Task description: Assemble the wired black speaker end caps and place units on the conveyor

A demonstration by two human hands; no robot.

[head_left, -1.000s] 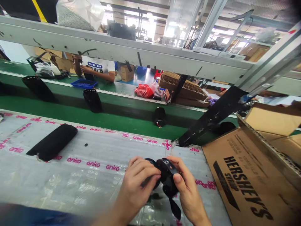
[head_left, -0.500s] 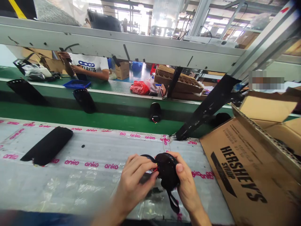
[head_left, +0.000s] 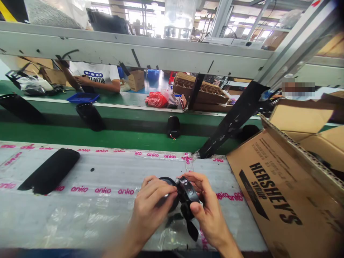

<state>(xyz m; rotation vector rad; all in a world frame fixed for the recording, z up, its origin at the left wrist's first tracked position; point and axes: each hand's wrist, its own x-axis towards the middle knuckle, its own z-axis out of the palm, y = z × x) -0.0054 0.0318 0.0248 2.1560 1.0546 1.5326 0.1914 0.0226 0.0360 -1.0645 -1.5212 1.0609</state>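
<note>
My two hands work together just above the clear plastic sheet (head_left: 88, 215), which has pink "anko" print. My left hand (head_left: 152, 206) wraps around a black round housing (head_left: 170, 182), hiding most of it. My right hand (head_left: 206, 204) pinches a slotted black strap piece (head_left: 188, 191) against that housing. A narrow black tail (head_left: 192, 230) of the piece hangs down below my right hand. A red wire shows in the earlier view, but it is hidden here.
A flattened black sleeve (head_left: 49, 171) lies on the sheet to my left. A Hershey's Syrup cardboard box (head_left: 271, 193) stands at right. Beyond, a green conveyor (head_left: 107, 134) carries black parts. A person in a white T-shirt (head_left: 92, 75) works across it behind a metal beam (head_left: 134, 52).
The black piece has turned in my hands, and its slotted face now shows instead of the dark round face. The whole view has shifted slightly left and up.
</note>
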